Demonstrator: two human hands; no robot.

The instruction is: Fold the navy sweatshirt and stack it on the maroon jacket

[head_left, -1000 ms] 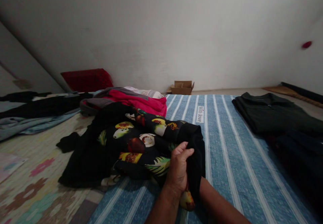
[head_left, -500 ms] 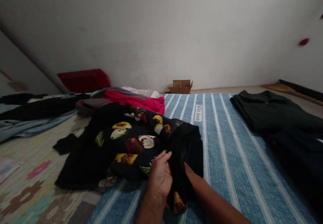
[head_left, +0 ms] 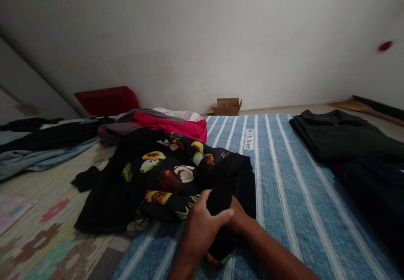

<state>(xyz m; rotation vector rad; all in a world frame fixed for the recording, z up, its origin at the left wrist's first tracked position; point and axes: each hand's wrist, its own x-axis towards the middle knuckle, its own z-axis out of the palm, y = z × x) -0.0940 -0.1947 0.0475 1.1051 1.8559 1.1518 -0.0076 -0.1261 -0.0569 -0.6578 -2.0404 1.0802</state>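
Note:
A black garment printed with fruit (head_left: 172, 179) lies crumpled in front of me, partly on a blue-and-white striped cloth and partly on a flowered cover. My left hand (head_left: 202, 221) is closed on a plain black part of it near the front, its thumb stretched across towards my other wrist. Close against it, my right hand (head_left: 240, 215) is bent round the same black cloth. The right fingers are mostly hidden by the fabric and by my left hand. A bit of the print shows below the hands.
Behind the garment lies a pink and grey garment (head_left: 170, 124). Dark trousers and light blue clothes (head_left: 47, 156) spread at left. Folded dark green (head_left: 341, 137) and navy clothes (head_left: 375, 187) sit at right. A cardboard box (head_left: 226, 106) and a red case (head_left: 107, 99) stand by the wall.
My right hand has drawn back out of the black cloth, so more of it shows beside the left. The left thumb has reached across to it. The view has shifted slightly.

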